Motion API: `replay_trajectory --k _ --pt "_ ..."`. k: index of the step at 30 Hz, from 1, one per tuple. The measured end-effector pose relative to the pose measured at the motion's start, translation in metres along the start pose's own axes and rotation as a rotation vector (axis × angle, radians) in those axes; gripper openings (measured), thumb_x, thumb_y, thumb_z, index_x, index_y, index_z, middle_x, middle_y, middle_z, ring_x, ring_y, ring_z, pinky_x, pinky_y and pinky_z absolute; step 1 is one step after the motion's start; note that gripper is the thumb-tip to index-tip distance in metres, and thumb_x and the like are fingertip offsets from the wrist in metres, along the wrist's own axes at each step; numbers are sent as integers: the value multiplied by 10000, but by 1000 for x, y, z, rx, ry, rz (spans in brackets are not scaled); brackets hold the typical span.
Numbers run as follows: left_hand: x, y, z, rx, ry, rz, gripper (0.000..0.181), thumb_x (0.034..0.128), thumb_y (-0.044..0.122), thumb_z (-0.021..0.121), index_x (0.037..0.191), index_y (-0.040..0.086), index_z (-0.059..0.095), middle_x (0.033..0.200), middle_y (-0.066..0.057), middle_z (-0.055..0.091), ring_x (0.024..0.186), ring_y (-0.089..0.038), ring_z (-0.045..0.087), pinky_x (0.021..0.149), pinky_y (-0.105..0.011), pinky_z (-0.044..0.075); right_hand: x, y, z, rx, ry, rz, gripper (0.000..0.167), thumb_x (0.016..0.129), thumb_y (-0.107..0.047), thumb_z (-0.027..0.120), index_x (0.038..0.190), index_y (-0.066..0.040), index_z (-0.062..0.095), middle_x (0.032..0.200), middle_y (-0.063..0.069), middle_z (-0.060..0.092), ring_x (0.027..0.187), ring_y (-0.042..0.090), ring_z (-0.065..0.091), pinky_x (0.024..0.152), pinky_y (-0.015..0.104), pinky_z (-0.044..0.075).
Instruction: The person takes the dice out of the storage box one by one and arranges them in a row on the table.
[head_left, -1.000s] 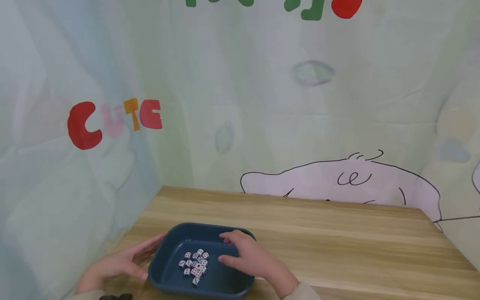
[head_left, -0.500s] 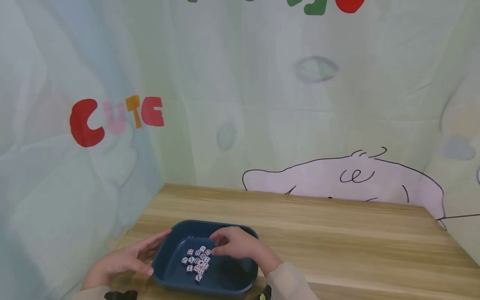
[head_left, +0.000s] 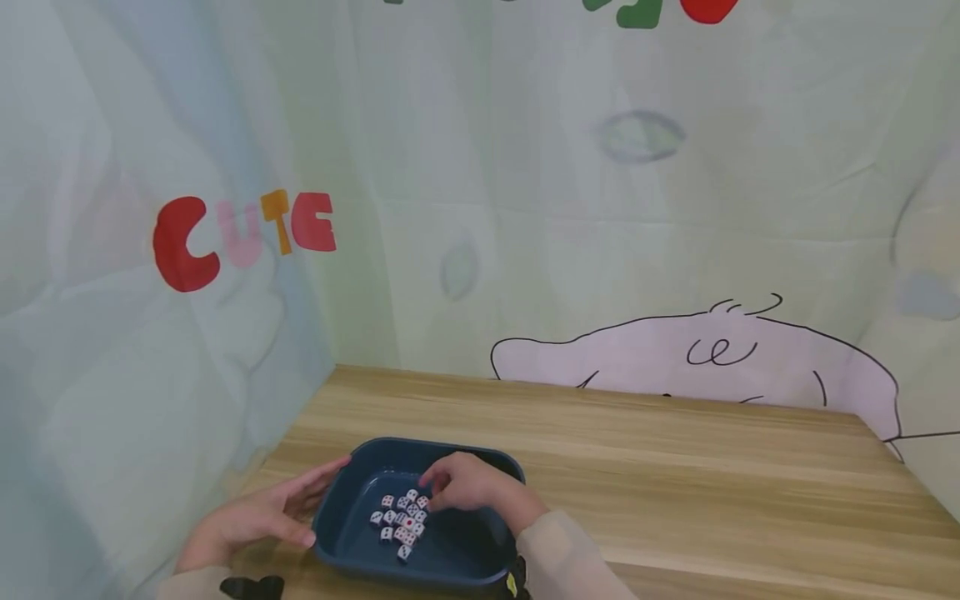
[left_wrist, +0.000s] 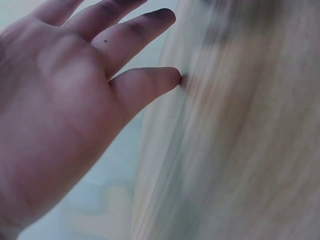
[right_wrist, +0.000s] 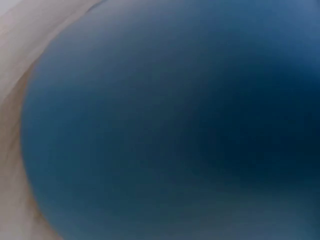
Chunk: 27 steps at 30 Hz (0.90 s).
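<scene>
A dark blue plastic basin [head_left: 461,546] stands at the front left of the table, with several small white dice [head_left: 408,522] bunched on its floor. At the basin's left side my left hand [head_left: 262,514] spreads its thumb and fingers, the tips at or close to the outer wall. The left wrist view shows this hand [left_wrist: 65,95] with its fingers extended. My right hand [head_left: 474,483] reaches down inside the basin, fingers bent, thumb and fingertips beside the upper-right dice. Whether a die is pinched there is unclear. Blurred blue basin wall [right_wrist: 125,125] fills the right wrist view.
The wood-grain table [head_left: 637,483] stretches behind and to the right of the basin. A printed cloth [head_left: 525,208] closes off the back and sides. Black wrist straps [head_left: 252,587] show at the lower edge.
My right hand has moved left and down into the basin, to the edge of the dice, and its fingers have drawn closer together. The left hand stays beside the basin.
</scene>
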<state>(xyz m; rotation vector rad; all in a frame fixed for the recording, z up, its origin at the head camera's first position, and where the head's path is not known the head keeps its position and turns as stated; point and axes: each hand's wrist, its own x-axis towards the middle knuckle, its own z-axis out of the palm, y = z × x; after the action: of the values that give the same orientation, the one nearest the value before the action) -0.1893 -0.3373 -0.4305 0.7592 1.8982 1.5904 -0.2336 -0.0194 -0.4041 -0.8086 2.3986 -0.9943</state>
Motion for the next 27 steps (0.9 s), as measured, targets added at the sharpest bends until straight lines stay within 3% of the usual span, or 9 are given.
replay_trajectory --k 10,27 --pt "4 0 -1 10 0 12 939 862 80 694 1538 39 43 1550 -333 44 1294 67 376 1014 -160 316 5 7 7 -10 59 41 197 819 -30 709 1012 -66 725 745 -21 619 638 101 533 605 241 442" --pt "1 5 3 -6 -10 -46 931 883 78 667 1541 45 9 1549 -338 -8 1281 80 365 1011 -173 333 9 13 19 27 86 66 164 814 -34 716 972 -73 732 726 -22 610 617 98 523 572 238 426"
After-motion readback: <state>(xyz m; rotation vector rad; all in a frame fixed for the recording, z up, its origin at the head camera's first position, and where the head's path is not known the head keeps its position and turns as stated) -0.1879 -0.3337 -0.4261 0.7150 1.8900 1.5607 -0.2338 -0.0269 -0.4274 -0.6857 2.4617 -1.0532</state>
